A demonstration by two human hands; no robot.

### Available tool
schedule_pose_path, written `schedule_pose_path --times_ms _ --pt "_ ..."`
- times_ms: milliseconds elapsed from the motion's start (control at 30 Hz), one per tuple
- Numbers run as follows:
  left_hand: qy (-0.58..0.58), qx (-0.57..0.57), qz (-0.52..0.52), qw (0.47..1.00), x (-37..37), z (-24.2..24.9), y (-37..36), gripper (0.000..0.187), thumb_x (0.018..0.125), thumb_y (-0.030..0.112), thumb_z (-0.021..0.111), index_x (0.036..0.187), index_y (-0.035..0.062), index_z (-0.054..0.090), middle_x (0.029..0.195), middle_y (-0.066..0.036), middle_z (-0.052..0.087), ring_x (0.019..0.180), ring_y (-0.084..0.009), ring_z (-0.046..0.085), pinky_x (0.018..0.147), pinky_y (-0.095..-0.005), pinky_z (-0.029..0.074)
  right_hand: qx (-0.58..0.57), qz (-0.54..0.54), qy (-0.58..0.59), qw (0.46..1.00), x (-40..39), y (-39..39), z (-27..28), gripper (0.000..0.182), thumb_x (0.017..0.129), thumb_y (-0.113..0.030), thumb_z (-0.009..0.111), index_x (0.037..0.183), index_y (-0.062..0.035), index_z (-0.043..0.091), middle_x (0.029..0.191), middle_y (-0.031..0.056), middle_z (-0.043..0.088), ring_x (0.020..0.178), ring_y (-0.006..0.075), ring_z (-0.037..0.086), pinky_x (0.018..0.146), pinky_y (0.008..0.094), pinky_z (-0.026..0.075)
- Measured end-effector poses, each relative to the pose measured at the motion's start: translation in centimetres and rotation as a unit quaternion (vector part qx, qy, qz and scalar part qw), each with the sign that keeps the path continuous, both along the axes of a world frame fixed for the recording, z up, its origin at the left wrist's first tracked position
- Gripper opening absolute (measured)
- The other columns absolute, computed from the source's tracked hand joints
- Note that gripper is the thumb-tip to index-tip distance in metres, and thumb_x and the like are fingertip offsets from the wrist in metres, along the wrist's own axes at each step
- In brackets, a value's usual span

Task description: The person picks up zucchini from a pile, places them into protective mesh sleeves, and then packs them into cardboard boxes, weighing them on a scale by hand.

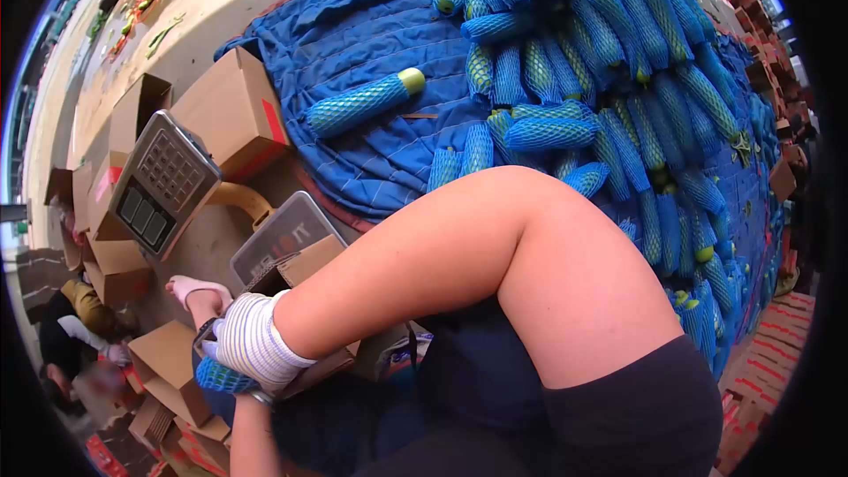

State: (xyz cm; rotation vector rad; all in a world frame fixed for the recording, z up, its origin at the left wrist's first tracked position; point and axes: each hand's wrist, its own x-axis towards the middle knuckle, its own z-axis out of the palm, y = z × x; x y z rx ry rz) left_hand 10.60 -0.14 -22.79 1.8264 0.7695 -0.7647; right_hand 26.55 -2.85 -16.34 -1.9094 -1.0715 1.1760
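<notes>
My right hand, in a white striped glove, reaches across to the lower left and looks closed against a long green gourd in a blue foam net. Only a small netted part shows. My left hand is mostly hidden behind the right one; its forearm rises from the bottom edge to a band at the wrist. Cardboard flaps stand beside the hands. A single netted gourd with a bare pale-green end lies on the blue quilted cloth.
Many more netted gourds are piled at the right. A scale with a keypad display stands at the left near a carton. Open boxes and another person are at lower left. Flat red-marked cartons lie at far right.
</notes>
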Motion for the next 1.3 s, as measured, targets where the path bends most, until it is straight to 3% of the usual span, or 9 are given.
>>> schedule_pose_path --times_ms 167,267,467,567,767,967,1033,1100,1300 --pt "0.011 0.109 -0.087 0.99 -1.8 -5.9 5.8 0.058 0.096 0.033 0.052 0.147 0.0102 0.036 0.151 -0.013 0.04 0.139 -0.0277 0.037 0.119 -0.0382 0.023 0.313 0.29 -0.081 0.901 10.1 -6.7 2.5 0.023 0.08 -0.016 0.066 0.102 -0.0066 0.065 0.091 0.0136 0.068 0.084 0.0351 0.066 0.073 0.0436 0.053" --pt "0.046 0.218 -0.294 0.93 2.1 -2.6 5.1 0.068 0.086 0.027 0.064 0.144 0.0023 0.038 0.141 -0.027 0.045 0.132 -0.0423 0.041 0.111 -0.0416 0.034 0.457 0.039 -0.235 0.857 18.8 -11.8 0.9 0.028 0.082 -0.013 0.065 0.11 -0.0072 0.065 0.099 0.0153 0.067 0.093 0.0356 0.064 0.077 0.0422 0.053" --pt "0.063 0.196 -0.238 0.949 7.0 5.5 3.9 0.038 0.087 0.024 0.062 0.115 -0.0007 0.063 0.113 -0.022 0.064 0.107 -0.0385 0.06 0.097 -0.0422 0.046 -0.358 -0.086 -0.457 0.809 33.5 -32.1 -16.0 0.054 0.08 -0.016 0.064 0.131 -0.0069 0.051 0.122 0.018 0.059 0.114 0.0329 0.058 0.098 0.0475 0.045" --pt "-0.035 0.147 -0.109 0.982 12.8 11.5 -0.8 0.027 0.087 0.022 0.063 0.092 -0.0042 0.07 0.081 -0.014 0.071 0.077 -0.0301 0.069 0.08 -0.0358 0.054 -0.318 -0.09 -0.442 0.834 33.9 -38.0 -21.8 0.082 0.069 -0.015 0.077 0.142 -0.0089 0.04 0.128 0.0187 0.056 0.122 0.0351 0.053 0.107 0.0458 0.038" --pt "-0.186 -0.197 0.041 0.962 26.3 9.7 -9.1 0.067 0.086 0.025 0.072 0.141 -0.0002 0.044 0.129 -0.02 0.058 0.121 -0.0294 0.056 0.105 -0.0394 0.041 -0.219 -0.187 -0.357 0.889 35.2 -37.2 -17.2 0.086 0.067 -0.036 0.081 0.139 -0.0067 0.043 0.117 0.0195 0.062 0.109 0.0355 0.061 0.092 0.0436 0.049" --pt "-0.153 -0.396 0.061 0.904 35.4 0.0 -15.6 0.081 0.085 0.046 0.07 0.146 0.0034 0.035 0.135 -0.019 0.053 0.118 -0.0268 0.058 0.102 -0.0404 0.044 0.162 -0.375 0.258 0.875 31.6 -33.8 -12.5 0.084 0.083 -0.064 0.064 0.132 0.0027 0.051 0.114 0.0144 0.065 0.107 0.026 0.062 0.096 0.0384 0.047" --pt "-0.069 -0.44 0.147 0.883 34.7 0.0 -14.3 0.076 0.084 0.047 0.07 0.137 -0.0006 0.044 0.122 -0.018 0.06 0.102 -0.0262 0.065 0.095 -0.0402 0.05 0.026 -0.416 -0.124 0.9 31.8 -35.2 -19.7 0.08 0.086 -0.056 0.064 0.136 0.0033 0.047 0.114 0.0222 0.064 0.106 0.0306 0.064 0.092 0.0417 0.049" --pt "-0.169 -0.361 0.109 0.91 33.2 2.8 -12.8 0.08 0.079 0.049 0.075 0.133 -0.0021 0.046 0.12 -0.017 0.06 0.104 -0.0261 0.064 0.092 -0.0417 0.053 -0.326 -0.3 -0.206 0.873 30.5 -36.1 -22.1 0.094 0.079 -0.045 0.072 0.148 0.001 0.026 0.128 0.0264 0.057 0.117 0.0374 0.058 0.1 0.0429 0.046" --pt "-0.365 0.077 0.04 0.927 18.8 14.0 0.5 0.066 0.076 0.021 0.078 0.135 0.0061 0.052 0.132 -0.004 0.06 0.115 -0.0229 0.059 0.101 -0.0382 0.045 -0.155 -0.335 -0.082 0.926 29.0 -38.9 -27.9 0.079 0.068 -0.031 0.079 0.134 0.0003 0.047 0.116 0.0219 0.064 0.104 0.0325 0.065 0.091 0.0392 0.05"
